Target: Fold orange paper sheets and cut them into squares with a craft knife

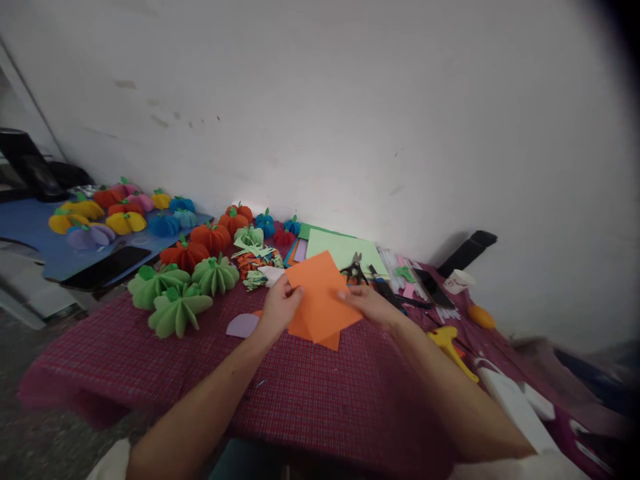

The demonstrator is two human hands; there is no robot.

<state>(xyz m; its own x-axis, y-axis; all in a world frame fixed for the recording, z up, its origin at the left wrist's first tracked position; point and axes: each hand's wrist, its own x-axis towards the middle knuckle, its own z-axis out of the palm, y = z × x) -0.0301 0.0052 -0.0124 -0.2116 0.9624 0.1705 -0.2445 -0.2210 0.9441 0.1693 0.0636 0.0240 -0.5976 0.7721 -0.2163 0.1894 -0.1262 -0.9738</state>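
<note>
Between my two hands an orange paper sheet [323, 297] is held up at a tilt above the table. My left hand [281, 305] pinches its left edge, thumb on top and the other fingers behind. At the right edge, my right hand [369, 303] grips the same sheet, with its fingers partly hidden. More orange paper [330, 342] shows below the raised sheet, mostly covered by it. Close to my left wrist lies a purple paper half circle [242, 325]. Black-handled pliers [355, 270] rest just behind my right hand.
Green paper pumpkins [175, 310] and orange ones [210, 237] stand left on the checked tablecloth [310, 400]. Paper scraps [255, 263] and light green sheets [345, 250] lie behind my hands. At right are a yellow glue gun [453, 347], a phone [434, 288] and a paper cup [459, 281].
</note>
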